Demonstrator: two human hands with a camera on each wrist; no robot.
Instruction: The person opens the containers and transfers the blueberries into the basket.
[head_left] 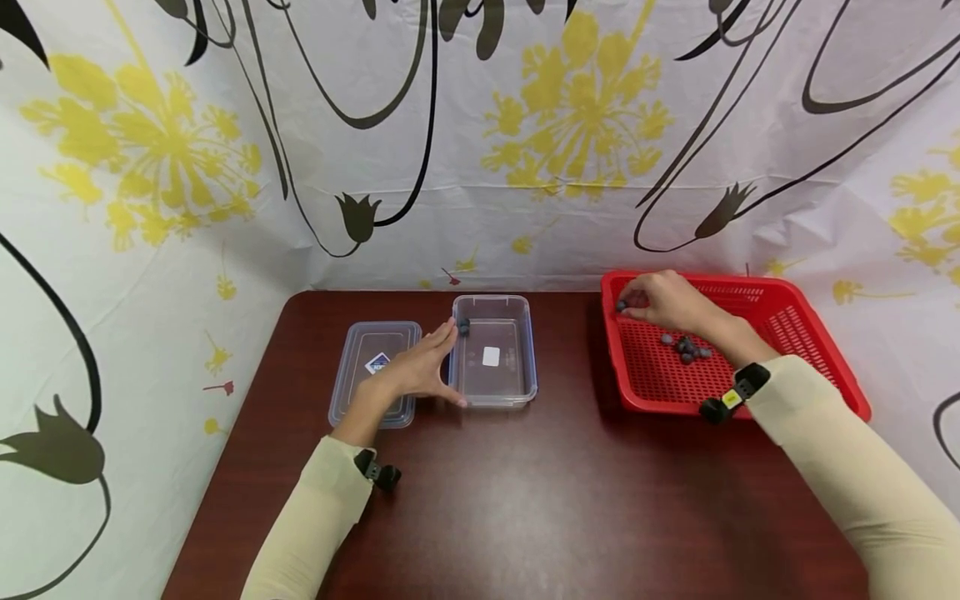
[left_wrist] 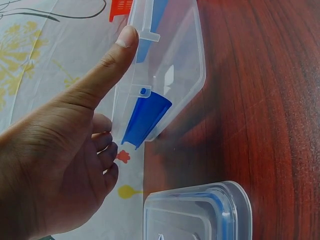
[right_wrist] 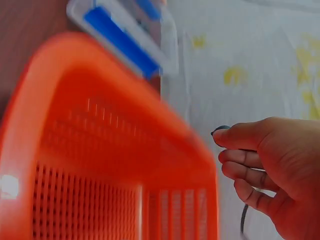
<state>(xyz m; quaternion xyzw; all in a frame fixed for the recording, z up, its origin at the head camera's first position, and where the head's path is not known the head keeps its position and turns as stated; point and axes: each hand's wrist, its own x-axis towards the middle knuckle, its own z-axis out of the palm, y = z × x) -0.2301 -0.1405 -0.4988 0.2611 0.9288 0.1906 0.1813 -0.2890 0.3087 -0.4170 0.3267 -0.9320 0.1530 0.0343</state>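
Note:
My left hand spans the left side of a clear plastic container, its thumb out straight at the near corner and fingers spread towards the far end. In the left wrist view its thumb lies along the container's edge, near a blue latch. Two small dark round pieces sit inside at the far left. Over the left side of the red basket, my right hand pinches a small dark, round, berry-like piece between thumb and fingertips. Several similar pieces lie on the basket floor.
A clear lid with a blue-and-white label lies on the dark wooden table, left of the container and partly under my left hand. A patterned white curtain hangs behind the table and along its left side.

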